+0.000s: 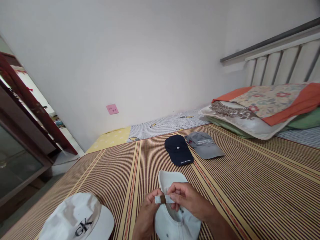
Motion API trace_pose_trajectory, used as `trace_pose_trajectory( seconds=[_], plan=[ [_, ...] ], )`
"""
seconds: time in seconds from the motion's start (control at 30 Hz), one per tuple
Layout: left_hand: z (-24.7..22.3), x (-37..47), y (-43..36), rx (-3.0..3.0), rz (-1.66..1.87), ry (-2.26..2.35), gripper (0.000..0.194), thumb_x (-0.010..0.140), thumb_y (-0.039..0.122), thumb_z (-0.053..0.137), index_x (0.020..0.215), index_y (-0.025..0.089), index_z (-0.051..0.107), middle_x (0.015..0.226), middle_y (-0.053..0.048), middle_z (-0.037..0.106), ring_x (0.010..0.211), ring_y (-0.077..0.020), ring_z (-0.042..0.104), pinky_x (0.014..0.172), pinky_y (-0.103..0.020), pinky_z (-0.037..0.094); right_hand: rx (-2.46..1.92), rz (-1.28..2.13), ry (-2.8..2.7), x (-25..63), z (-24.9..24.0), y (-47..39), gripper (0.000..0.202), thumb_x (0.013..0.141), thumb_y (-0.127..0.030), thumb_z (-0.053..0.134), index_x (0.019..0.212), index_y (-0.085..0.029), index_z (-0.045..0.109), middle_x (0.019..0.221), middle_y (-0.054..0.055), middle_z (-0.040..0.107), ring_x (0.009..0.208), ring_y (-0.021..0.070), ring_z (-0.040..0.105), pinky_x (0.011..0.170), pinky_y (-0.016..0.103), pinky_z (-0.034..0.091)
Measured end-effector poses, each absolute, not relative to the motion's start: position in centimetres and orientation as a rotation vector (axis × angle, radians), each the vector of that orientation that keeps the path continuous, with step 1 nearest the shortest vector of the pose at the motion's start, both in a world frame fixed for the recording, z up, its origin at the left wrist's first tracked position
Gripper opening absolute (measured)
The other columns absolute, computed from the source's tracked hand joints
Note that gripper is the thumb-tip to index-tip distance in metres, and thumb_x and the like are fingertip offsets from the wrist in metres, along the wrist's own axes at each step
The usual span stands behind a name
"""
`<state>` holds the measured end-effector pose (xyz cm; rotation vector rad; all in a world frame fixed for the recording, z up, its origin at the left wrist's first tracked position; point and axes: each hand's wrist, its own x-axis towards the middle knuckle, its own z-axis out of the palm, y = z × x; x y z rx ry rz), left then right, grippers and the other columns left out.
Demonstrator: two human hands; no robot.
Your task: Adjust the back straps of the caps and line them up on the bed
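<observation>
A pale blue baseball cap (178, 218) lies low in the middle of the head view, its brim pointing away from me and its back opening towards me. Both hands are at its back strap (163, 199), which has a brown patch across it. My left hand (148, 210) pinches the strap's left part between thumb and fingers. On the strap's right end, my right hand (186, 198) closes with thumb and bent fingers. The cap's inside is partly hidden by my hands.
A white cap (75, 216) with black letters lies at lower left. Beyond my hands are a navy cap (178, 150) and a grey cap (205, 145), side by side on the striped bamboo mat (110, 173). Pillows (250, 113) stand at right; a pink note (112, 109) is on the wall.
</observation>
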<state>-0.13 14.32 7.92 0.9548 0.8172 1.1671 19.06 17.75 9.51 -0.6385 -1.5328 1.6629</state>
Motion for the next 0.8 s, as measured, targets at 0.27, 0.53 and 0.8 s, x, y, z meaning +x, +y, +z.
trace_pose_trajectory(
  seconds=[0.27, 0.53, 0.8],
  plan=[
    [8.6, -0.1, 14.1, 0.987, 1.163, 0.904, 0.055, 0.067, 0.058, 0.089, 0.068, 0.019, 0.051, 0.061, 0.006, 0.043, 0.056, -0.0082, 0.031, 0.052, -0.021, 0.027, -0.622, 1.672, -1.556, 19.8, 8.9, 18.1, 0.034, 0.083, -0.049, 0.077, 0.078, -0.018, 0.064, 0.065, -0.003, 0.063, 0.058, 0.0107, 0.055, 0.061, 0.025, 0.044],
    [8.8, 0.0, 14.1, 1.062, 1.129, 0.928, 0.045, 0.07, 0.049, 0.086, 0.067, 0.018, 0.053, 0.064, 0.004, 0.046, 0.061, -0.0102, 0.032, 0.055, -0.023, 0.028, -0.603, 1.678, -1.521, 18.2, 9.3, 17.5, 0.037, 0.082, -0.051, 0.08, 0.08, -0.018, 0.065, 0.066, -0.003, 0.062, 0.06, 0.0112, 0.056, 0.062, 0.025, 0.045],
    [8.3, -0.5, 14.2, 0.988, 1.13, 0.911, 0.047, 0.069, 0.051, 0.087, 0.067, 0.019, 0.053, 0.062, 0.005, 0.043, 0.058, -0.0098, 0.03, 0.054, -0.023, 0.025, -0.579, 1.742, -1.628, 21.2, 9.2, 18.1, 0.029, 0.085, -0.044, 0.078, 0.091, -0.016, 0.072, 0.076, 0.002, 0.073, 0.069, 0.0139, 0.064, 0.071, 0.028, 0.047]
  ],
)
